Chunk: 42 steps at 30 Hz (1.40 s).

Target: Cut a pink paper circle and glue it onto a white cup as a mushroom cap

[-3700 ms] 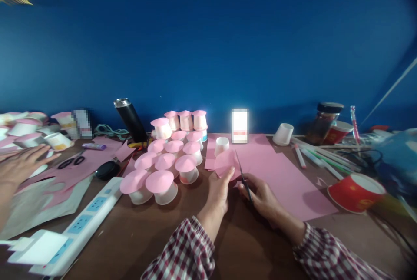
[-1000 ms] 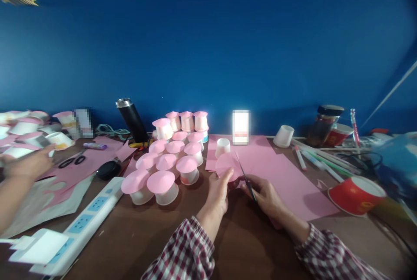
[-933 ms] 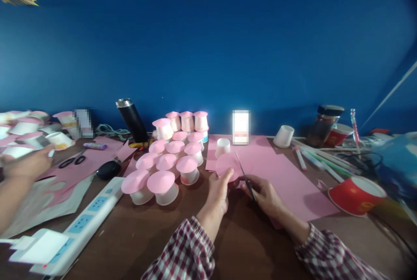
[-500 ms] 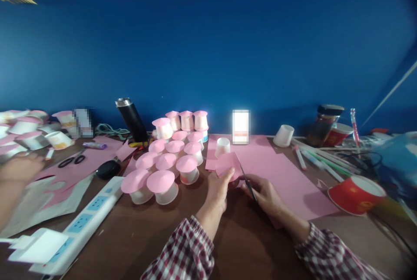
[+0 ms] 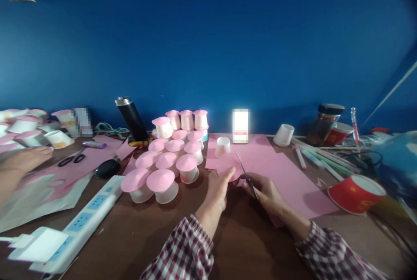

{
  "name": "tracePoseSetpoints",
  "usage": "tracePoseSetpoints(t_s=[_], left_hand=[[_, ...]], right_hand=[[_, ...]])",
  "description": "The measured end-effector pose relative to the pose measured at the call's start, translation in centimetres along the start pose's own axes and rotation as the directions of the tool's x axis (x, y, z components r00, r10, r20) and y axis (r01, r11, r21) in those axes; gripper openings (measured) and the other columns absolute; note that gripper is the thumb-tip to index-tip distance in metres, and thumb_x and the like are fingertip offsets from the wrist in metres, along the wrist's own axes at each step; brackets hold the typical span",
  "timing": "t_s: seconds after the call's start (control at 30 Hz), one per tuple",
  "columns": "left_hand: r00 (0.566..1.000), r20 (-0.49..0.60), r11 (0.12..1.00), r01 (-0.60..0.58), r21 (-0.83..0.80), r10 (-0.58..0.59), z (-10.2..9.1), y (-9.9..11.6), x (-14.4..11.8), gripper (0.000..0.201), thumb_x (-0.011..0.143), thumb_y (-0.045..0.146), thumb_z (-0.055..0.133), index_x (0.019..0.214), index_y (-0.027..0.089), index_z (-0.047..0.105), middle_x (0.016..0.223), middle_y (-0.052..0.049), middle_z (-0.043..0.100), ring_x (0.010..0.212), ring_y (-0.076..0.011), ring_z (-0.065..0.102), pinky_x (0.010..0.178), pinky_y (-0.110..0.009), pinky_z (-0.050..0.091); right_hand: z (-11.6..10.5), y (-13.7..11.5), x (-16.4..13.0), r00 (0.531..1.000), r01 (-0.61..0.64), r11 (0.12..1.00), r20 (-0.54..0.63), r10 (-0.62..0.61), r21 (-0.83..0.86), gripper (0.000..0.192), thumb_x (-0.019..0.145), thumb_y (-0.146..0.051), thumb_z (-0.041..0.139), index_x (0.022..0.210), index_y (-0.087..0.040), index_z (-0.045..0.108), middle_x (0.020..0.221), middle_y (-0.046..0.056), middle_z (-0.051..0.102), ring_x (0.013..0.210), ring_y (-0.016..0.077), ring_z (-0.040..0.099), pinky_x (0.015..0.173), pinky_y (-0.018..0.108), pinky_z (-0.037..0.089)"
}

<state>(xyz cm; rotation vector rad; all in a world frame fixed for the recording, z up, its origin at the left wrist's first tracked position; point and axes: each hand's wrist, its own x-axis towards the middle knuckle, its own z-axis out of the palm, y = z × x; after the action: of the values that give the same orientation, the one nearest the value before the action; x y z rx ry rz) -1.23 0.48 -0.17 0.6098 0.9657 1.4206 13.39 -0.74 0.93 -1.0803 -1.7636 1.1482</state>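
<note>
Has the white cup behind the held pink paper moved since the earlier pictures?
No. Against the bright screen, the white cup keeps its place to the left, beyond the held pink paper.

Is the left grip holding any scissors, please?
No, the scissors are in the right grip, while the left grip pinches a pink paper piece.

Craft workspace — scissors (image 5: 249, 182), pink paper (image 5: 226, 165), cone-topped cups (image 5: 162, 181).

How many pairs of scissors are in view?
2. One is the scissors in the right hand, beside the pink disc the left hand holds; the other is the black-handled scissors lying on pink paper, at picture left. More could be hidden.
</note>
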Motion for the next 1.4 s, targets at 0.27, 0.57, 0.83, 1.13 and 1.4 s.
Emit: tracePoseSetpoints(t_s=[0.27,0.57,0.83,1.13,1.4], left_hand=[[1.0,-0.014,1.0,0.006,0.006,-0.006,0.0,0.0,0.1,0.041,0.061,0.031,0.077,0.092,0.008,0.064,0.077,-0.01,0.069,0.064,-0.0186,0.065,0.055,-0.027,0.048],[0.998,-0.066,1.0,0.02,0.006,-0.019,0.2,0.4,-0.1,0.037,0.059,0.03,0.078,0.087,0.01,0.063,0.071,-0.006,0.067,0.058,-0.0144,0.062,0.05,-0.023,0.046],[0.996,-0.084,1.0,0.025,0.019,-0.024,0.3,0.7,-0.2,0.037,0.059,0.029,0.077,0.087,0.009,0.063,0.072,-0.007,0.067,0.057,-0.0137,0.062,0.049,-0.022,0.046],[0.996,-0.093,1.0,0.006,0.026,-0.003,0.1,0.5,0.0,0.038,0.056,0.033,0.079,0.082,0.009,0.063,0.066,-0.006,0.066,0.053,-0.0136,0.06,0.047,-0.023,0.043],[0.993,-0.113,0.999,0.02,0.04,-0.015,0.4,0.9,-0.3,0.031,0.06,0.027,0.076,0.081,0.009,0.062,0.065,-0.004,0.065,0.052,-0.0117,0.059,0.047,-0.021,0.044]], right_hand=[[0.1,0.6,0.1,0.999,-0.025,1.0,-0.022,0.025,0.008,0.04,0.081,-0.045,0.06,0.107,-0.015,0.065,0.064,0.002,0.063,0.054,0.0126,0.054,0.05,0.022,0.044],[0.0,0.7,0.1,0.999,-0.027,1.0,-0.029,0.027,-0.009,0.038,0.082,-0.043,0.06,0.107,-0.015,0.065,0.06,0.0,0.057,0.056,0.0128,0.053,0.047,0.02,0.042],[0.1,0.8,0.1,1.0,-0.017,1.0,-0.024,0.017,-0.001,0.036,0.082,-0.041,0.06,0.105,-0.015,0.066,0.064,0.001,0.06,0.061,0.0143,0.056,0.052,0.022,0.046],[0.1,1.3,0.0,0.998,-0.048,0.998,-0.026,0.049,0.037,0.04,0.078,-0.043,0.064,0.107,-0.015,0.066,0.069,0.002,0.064,0.057,0.0136,0.056,0.049,0.022,0.047],[0.1,1.0,0.0,1.0,-0.022,1.0,-0.011,0.023,0.017,0.037,0.08,-0.044,0.061,0.107,-0.018,0.067,0.072,0.003,0.067,0.053,0.013,0.055,0.049,0.023,0.047]])
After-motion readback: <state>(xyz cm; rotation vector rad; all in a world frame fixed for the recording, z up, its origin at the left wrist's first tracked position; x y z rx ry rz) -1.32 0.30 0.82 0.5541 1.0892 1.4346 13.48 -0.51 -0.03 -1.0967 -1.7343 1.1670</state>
